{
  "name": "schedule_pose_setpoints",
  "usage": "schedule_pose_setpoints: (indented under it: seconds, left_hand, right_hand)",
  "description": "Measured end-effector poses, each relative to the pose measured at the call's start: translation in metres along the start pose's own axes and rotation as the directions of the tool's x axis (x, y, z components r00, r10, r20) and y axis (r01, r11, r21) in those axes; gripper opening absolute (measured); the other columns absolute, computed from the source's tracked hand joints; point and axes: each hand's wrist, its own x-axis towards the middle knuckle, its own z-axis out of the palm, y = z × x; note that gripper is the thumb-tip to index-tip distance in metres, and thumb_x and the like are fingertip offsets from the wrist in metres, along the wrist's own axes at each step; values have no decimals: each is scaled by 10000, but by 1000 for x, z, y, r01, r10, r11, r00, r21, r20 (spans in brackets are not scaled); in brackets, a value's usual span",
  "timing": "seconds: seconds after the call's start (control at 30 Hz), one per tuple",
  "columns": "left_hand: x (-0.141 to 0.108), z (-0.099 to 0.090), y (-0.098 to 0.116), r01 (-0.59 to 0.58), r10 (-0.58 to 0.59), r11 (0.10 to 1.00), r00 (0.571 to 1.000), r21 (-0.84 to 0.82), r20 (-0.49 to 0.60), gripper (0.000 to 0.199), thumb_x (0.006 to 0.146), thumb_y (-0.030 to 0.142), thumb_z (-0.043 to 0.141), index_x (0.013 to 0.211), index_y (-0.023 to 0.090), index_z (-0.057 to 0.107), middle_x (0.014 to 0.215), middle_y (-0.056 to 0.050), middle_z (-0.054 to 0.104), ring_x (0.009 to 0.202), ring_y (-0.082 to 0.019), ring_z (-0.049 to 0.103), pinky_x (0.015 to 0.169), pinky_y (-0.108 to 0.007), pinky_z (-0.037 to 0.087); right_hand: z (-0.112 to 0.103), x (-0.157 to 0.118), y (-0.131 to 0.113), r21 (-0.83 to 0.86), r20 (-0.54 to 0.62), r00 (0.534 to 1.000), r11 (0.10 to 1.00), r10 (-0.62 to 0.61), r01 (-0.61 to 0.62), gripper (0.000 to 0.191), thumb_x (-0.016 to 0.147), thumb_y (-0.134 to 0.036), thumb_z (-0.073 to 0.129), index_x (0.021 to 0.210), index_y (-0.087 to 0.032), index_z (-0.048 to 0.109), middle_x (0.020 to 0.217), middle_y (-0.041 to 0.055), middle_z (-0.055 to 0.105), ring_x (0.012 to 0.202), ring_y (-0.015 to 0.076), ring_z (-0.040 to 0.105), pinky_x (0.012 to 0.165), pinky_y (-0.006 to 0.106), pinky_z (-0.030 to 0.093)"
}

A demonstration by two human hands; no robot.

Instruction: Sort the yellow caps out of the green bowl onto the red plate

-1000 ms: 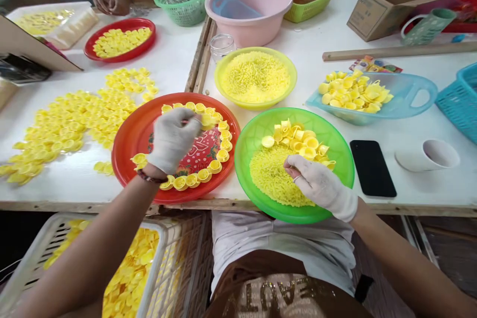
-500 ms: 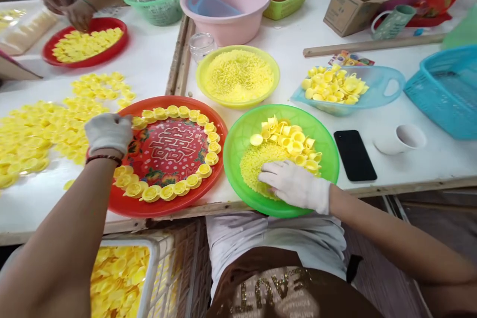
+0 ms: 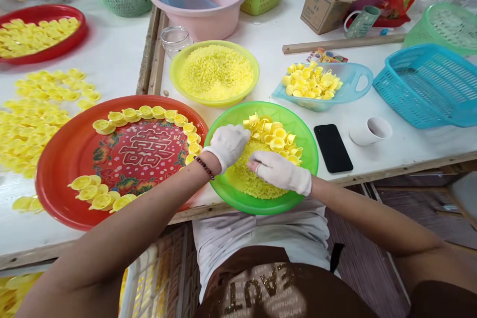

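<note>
My left hand (image 3: pixel 230 145), in a white glove, is over the left part of a green bowl (image 3: pixel 311 159). Its fingers are curled closed beside the small yellow plastic cups (image 3: pixel 278 134) there; anything in them is hidden. Gloved too, my right hand (image 3: pixel 281 171) hovers over the yellow granules (image 3: pixel 257 186) in the same bowl. Its thumb and fingers are pinched together, and what they hold cannot be made out. Left of the bowl, a red tray (image 3: pixel 55 174) with a flower print carries a curved row of paired yellow cup pieces (image 3: pixel 145 112), partly hidden by my left forearm.
Loose yellow pieces (image 3: pixel 30 129) cover the table at left. Behind the bowl stand a yellow bowl of granules (image 3: pixel 216 72) and a blue scoop (image 3: pixel 350 82) of cups. A phone (image 3: pixel 333 148), white cup (image 3: pixel 370 131) and blue basket (image 3: pixel 421 92) are at right.
My left hand has moved right, from the row on the red tray to the green bowl. My right hand has lifted slightly and curled its fingers. The camera view has shifted right.
</note>
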Motion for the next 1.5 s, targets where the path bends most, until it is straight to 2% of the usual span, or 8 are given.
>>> schedule_pose_setpoints:
  seconds: [0.13,0.27,0.43,0.6,0.97,1.13,1.3,1.5]
  left_hand:
    - [6,7,-8,124,-124,988,992,-97,12,277,943,114,455,1038,113,714,973,-183,733,907,-308,724,714,-358,509]
    - [-8,5,-15,143,-185,864,982,-482,-40,167,903,252,588,869,144,711,825,-120,713,858,-280,704,763,-370,522]
    - [-31,10,7,237,18,22,971,-971,238,459,866,411,698,1230,140,637,943,-82,721,798,-203,714,763,-351,597]
    - [-42,22,24,241,124,-314,969,-918,212,506,801,406,800,1223,170,650,1140,-91,693,934,-201,717,883,-366,610]
    - [-58,11,14,270,26,-418,958,-867,285,490,771,341,794,1212,181,654,936,-52,715,873,-213,748,868,-374,609]
    - [-63,6,13,124,-168,-202,973,-972,159,428,806,340,774,1171,144,665,946,-49,720,796,-162,713,835,-330,595]
    - [-66,5,19,42,-203,-53,978,-998,52,374,797,353,801,1065,149,637,935,-55,721,810,-173,701,788,-319,592]
    - [-70,3,17,140,-282,-239,937,-961,206,316,786,309,775,1013,152,621,872,-13,682,795,-184,735,829,-359,617]
  right_hand:
    - [-16,3,-6,682,-86,985,729,147,-49,219,978,-398,514,879,-204,531,676,-62,465,456,64,384,433,207,246]
    - [-25,6,-17,829,-215,969,548,124,113,273,931,-446,633,873,-193,551,646,-78,453,420,32,359,413,181,211]
    - [-24,11,-32,781,-450,892,502,38,372,342,924,-528,667,877,-208,556,625,-85,462,421,36,349,412,195,256]
    - [-19,14,-34,694,-512,859,584,-10,421,393,916,-620,640,894,-242,534,658,-65,452,484,89,468,445,237,357]
    - [-22,2,-28,605,-537,844,690,-14,397,376,964,-613,574,903,-249,504,663,-66,399,478,74,315,432,227,295]
    - [-22,-13,-9,304,-360,928,928,-99,217,232,1003,-451,548,964,-222,538,774,-23,518,596,100,464,538,259,404]
    - [-17,-12,1,53,-291,946,985,-142,164,175,923,-322,635,945,-211,501,839,-13,562,693,121,521,651,287,453]
    - [-19,-16,-5,313,-232,972,944,-29,103,157,973,-263,450,1123,-228,478,850,-23,598,530,96,524,523,266,464]
